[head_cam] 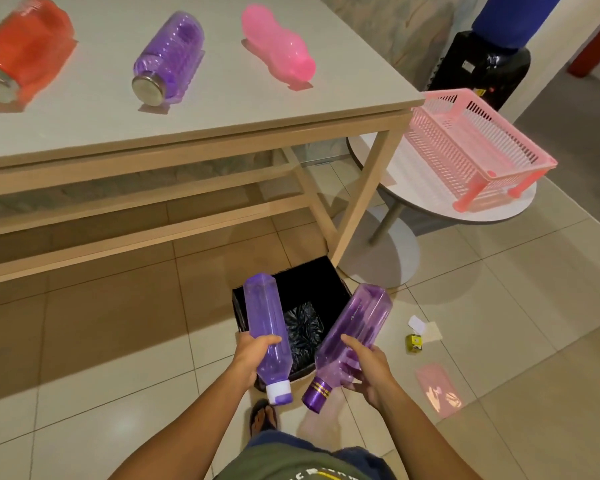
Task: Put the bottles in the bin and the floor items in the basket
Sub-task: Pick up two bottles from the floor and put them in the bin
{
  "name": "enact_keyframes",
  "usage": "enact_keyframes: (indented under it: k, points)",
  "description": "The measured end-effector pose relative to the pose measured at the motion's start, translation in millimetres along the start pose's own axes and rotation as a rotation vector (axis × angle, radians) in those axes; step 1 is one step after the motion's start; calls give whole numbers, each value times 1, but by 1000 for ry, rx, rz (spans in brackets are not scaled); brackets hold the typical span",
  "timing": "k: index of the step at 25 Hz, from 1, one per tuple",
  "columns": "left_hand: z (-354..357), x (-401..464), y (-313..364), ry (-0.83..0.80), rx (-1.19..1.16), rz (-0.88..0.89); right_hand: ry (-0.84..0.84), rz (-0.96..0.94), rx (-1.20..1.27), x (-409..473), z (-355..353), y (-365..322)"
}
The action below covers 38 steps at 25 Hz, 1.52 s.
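Two hands hold a bottle each above the black bin (326, 278): left hand (253, 351) wraps its grip round the white-capped bottle (265, 327), right hand (368, 365) curls round the purple-capped bottle (355, 329). Both look empty, light, rigid and smooth, best held mid-body. Beyond the bin, three more bottles lie on the table (222, 109).
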<state>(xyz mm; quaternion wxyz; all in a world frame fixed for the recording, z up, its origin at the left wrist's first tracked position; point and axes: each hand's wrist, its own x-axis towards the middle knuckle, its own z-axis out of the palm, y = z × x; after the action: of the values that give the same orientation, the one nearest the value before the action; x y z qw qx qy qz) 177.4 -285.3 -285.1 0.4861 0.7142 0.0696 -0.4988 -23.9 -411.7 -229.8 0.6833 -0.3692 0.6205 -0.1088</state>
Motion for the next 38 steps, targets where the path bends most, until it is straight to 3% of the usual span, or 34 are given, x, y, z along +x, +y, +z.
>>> enact_keyframes:
  k: [8, 15, 21, 31, 38]
  points:
    - [43, 12, 16, 60, -39, -24, -126, 49, -129, 48, -10, -44]
    - [82, 23, 22, 244, -134, -34, -298, 132, -312, 116, -25, -80]
    - [98, 72, 13, 328, -184, -77, -321, 239, -410, 185, -5, -70]
    - [101, 224, -37, 266, 177, -68, -219, 378, -401, 329, 51, -12]
    - [111, 329, -107, 251, 446, -102, -169, 428, -635, 437, 73, 60]
